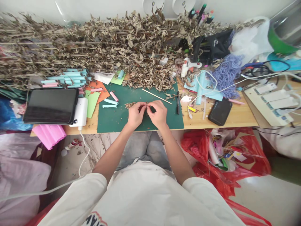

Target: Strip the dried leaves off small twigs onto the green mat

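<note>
My left hand [135, 115] and my right hand [158, 114] meet over a green cutting mat [110, 121]. Thumb and forefinger of each are pinched together, the fingertips touching or nearly so; whatever tiny thing sits between them is too small to make out. Beside the left fingers lies a little heap of brown dried plant crumbs [129, 105], with more specks scattered on the mat. A thin wooden stick [157, 96] lies behind the right hand, and a black pen [178, 103] is to its right. Small rolled paper tubes, blue [111, 101] and pink [114, 96], lie left of the heap.
Dried leafy stalks [131, 40] bank along the back. On the left are a tablet [51, 106], a white power bank [80, 113] and stacked paper rolls [70, 78]. A glue gun [190, 66], blue yarn [228, 77], black device [220, 112] and power strip [270, 103] occupy the right.
</note>
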Motion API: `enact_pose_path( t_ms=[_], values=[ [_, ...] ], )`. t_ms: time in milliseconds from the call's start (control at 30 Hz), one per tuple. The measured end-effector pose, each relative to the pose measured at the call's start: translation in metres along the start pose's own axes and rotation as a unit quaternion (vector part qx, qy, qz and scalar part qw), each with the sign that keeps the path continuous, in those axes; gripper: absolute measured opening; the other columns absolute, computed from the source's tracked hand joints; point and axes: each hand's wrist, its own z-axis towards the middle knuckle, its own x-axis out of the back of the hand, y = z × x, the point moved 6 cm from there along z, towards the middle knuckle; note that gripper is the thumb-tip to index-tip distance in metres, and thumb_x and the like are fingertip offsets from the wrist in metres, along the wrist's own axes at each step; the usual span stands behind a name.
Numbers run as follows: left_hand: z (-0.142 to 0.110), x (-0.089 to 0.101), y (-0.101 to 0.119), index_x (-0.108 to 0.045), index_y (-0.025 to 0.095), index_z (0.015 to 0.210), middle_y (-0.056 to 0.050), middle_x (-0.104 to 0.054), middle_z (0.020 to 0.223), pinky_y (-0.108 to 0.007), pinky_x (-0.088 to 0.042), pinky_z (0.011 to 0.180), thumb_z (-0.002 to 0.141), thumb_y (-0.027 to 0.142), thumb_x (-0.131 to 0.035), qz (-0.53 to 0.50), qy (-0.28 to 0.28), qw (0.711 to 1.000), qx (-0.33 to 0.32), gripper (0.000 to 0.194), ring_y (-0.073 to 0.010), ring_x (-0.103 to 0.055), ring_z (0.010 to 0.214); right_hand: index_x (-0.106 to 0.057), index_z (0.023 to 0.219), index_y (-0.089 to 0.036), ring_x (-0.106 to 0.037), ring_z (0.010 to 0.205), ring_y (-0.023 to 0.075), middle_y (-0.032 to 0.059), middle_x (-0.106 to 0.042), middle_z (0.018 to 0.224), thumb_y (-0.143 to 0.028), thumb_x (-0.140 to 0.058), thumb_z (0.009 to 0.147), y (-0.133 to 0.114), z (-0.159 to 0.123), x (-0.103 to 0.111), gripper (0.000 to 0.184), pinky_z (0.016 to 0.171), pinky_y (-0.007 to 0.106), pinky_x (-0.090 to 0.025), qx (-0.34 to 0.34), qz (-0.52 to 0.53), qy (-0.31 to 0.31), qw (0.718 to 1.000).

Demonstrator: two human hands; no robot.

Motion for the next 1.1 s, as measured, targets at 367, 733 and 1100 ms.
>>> enact_pose_path(
  t_ms=[367,733,1100],
  values=[
    [0.001,-0.003,0.005,-0.065,0.019,0.089,-0.004,-0.07,0.085,-0.028,-0.05,0.077,0.089,0.013,-0.053,0.064,0.009,0.997,-0.032,0.013,-0.0164,-0.064,0.078,-0.062,0.079,-0.024,-0.06,0.084,0.0212,0.0033,-0.068,0.081,-0.014,-0.056,0.083,0.004,-0.001,-0.001,0.012,0.079,0.037,-0.052,-0.026,-0.023,0.035,0.999],
    [-0.001,0.005,0.009,-0.074,0.021,0.088,-0.004,-0.075,0.089,-0.031,-0.055,0.078,0.088,0.022,-0.062,0.01,0.034,0.998,-0.042,0.012,-0.0173,-0.069,0.082,-0.067,0.089,-0.024,-0.062,0.096,0.0231,0.0062,-0.069,0.095,-0.02,-0.055,0.09,0.006,0.002,0.0,0.013,0.089,0.041,-0.052,-0.028,0.0,0.015,0.999],
    [-0.003,0.005,0.001,-0.069,0.02,0.1,-0.003,-0.076,0.09,-0.028,-0.059,0.081,0.085,0.017,-0.065,-0.048,0.047,0.998,0.004,0.016,-0.0158,-0.073,0.085,-0.068,0.1,-0.025,-0.062,0.1,0.0224,0.0051,-0.071,0.101,-0.019,-0.055,0.091,-0.005,0.002,0.002,0.017,0.092,0.043,-0.053,0.012,0.038,-0.024,0.999]
  ],
)
